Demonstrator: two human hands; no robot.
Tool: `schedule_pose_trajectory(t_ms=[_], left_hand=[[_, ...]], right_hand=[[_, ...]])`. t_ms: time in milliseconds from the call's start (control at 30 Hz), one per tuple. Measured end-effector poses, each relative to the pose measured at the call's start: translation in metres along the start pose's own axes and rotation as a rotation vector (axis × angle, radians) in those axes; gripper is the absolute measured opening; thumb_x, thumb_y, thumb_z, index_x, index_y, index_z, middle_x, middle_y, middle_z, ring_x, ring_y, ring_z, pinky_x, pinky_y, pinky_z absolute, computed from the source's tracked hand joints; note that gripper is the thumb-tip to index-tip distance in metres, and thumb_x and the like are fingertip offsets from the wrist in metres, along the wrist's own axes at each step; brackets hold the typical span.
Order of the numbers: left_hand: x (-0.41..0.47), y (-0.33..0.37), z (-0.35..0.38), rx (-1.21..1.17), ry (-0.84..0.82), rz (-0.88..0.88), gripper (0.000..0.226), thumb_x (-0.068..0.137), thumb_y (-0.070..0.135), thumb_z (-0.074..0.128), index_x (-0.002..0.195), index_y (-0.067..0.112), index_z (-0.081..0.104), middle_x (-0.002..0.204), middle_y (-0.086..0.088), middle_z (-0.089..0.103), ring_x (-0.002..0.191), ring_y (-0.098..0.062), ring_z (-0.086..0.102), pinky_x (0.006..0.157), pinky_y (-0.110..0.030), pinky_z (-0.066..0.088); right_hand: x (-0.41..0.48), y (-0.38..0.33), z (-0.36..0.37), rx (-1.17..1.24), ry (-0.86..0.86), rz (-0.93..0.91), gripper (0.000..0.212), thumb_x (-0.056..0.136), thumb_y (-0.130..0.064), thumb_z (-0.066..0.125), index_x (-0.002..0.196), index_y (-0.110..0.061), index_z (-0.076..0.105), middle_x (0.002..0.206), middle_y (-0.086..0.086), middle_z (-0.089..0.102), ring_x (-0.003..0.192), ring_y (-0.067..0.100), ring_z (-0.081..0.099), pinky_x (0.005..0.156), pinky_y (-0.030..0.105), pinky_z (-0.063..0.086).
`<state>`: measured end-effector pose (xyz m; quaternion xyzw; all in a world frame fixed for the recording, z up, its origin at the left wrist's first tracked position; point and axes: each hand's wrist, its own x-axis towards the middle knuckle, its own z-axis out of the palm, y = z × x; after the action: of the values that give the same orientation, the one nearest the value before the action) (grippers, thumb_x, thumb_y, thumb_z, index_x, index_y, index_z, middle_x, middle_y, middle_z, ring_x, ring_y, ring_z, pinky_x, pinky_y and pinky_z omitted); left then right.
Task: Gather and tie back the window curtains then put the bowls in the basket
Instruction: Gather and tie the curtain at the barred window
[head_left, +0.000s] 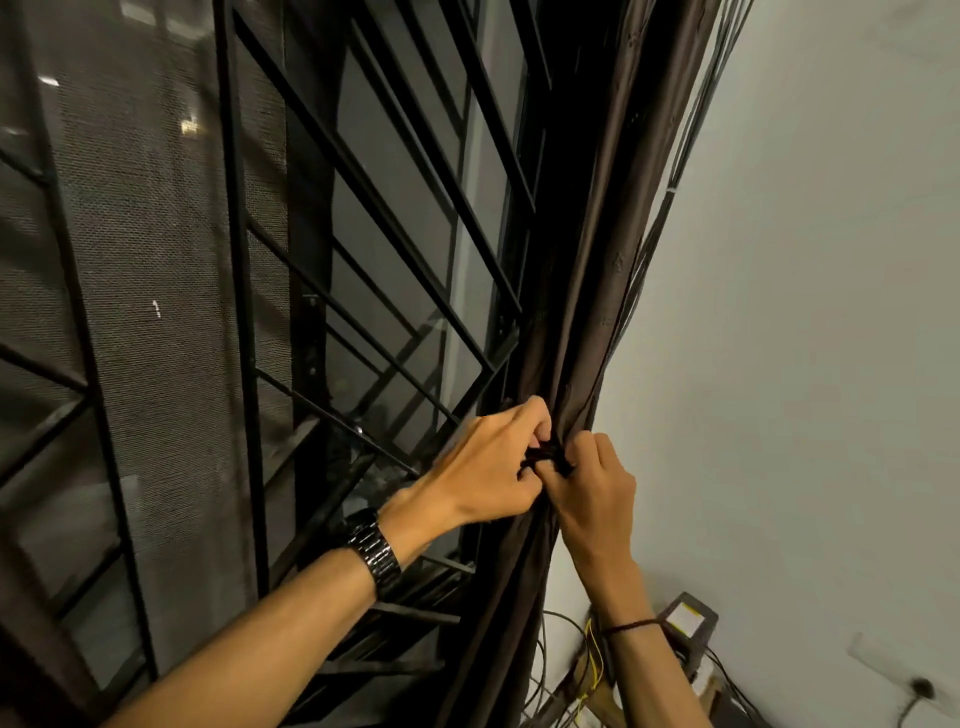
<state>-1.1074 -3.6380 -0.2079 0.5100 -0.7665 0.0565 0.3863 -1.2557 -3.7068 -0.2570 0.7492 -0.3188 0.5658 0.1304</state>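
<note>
A dark brown curtain (618, 249) hangs bunched into a narrow column at the window's right side, against the pale wall. A dark tie band (551, 460) wraps the bunch at its waist. My left hand (488, 467), with a black watch on its wrist, pinches the tie from the left. From the right, my right hand (597, 493) pinches the same tie, its fingers curled against the cloth. The knot itself is mostly hidden between my fingers. No bowls or basket are in view.
A black metal window grille (374, 218) with mesh screen (145, 260) fills the left. The pale wall (805, 312) runs along the right. Cables (691, 119) hang beside the curtain; tangled wires and a small box (685, 623) sit low on the right.
</note>
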Motion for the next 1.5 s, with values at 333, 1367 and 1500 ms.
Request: schedule_pose_trajectory(t_ms=[333, 1367, 1500], left_hand=[[0.018, 0.019, 0.002, -0.267, 0.016, -0.314, 0.028, 0.103, 0.021, 0.063, 0.129, 0.019, 0.074, 0.123, 0.003, 0.073, 0.060, 0.001, 0.068, 0.045, -0.012, 0.046], [0.048, 0.043, 0.018, 0.071, 0.093, -0.108, 0.018, 0.090, 0.026, 0.068, 0.081, 0.022, 0.084, 0.065, 0.001, 0.073, 0.066, -0.020, 0.067, 0.073, -0.028, 0.053], [0.040, 0.021, 0.029, 0.307, 0.349, 0.084, 0.021, 0.085, 0.022, 0.061, 0.069, 0.015, 0.074, 0.064, 0.000, 0.066, 0.053, -0.023, 0.060, 0.047, -0.035, 0.049]], right_hand=[[-0.002, 0.014, 0.003, 0.009, 0.216, -0.045, 0.022, 0.089, -0.013, 0.056, 0.082, -0.016, 0.035, 0.069, 0.014, 0.047, 0.044, 0.024, 0.036, 0.036, 0.029, 0.027], [0.002, 0.043, -0.027, -0.308, 0.163, 0.012, 0.036, 0.095, -0.013, 0.057, 0.060, -0.014, 0.047, 0.053, 0.001, 0.043, 0.043, 0.015, 0.027, 0.036, 0.029, 0.025], [0.000, 0.054, -0.029, -0.315, 0.030, -0.064, 0.035, 0.097, -0.022, 0.066, 0.067, -0.016, 0.049, 0.059, -0.002, 0.044, 0.044, 0.016, 0.035, 0.036, 0.036, 0.037]])
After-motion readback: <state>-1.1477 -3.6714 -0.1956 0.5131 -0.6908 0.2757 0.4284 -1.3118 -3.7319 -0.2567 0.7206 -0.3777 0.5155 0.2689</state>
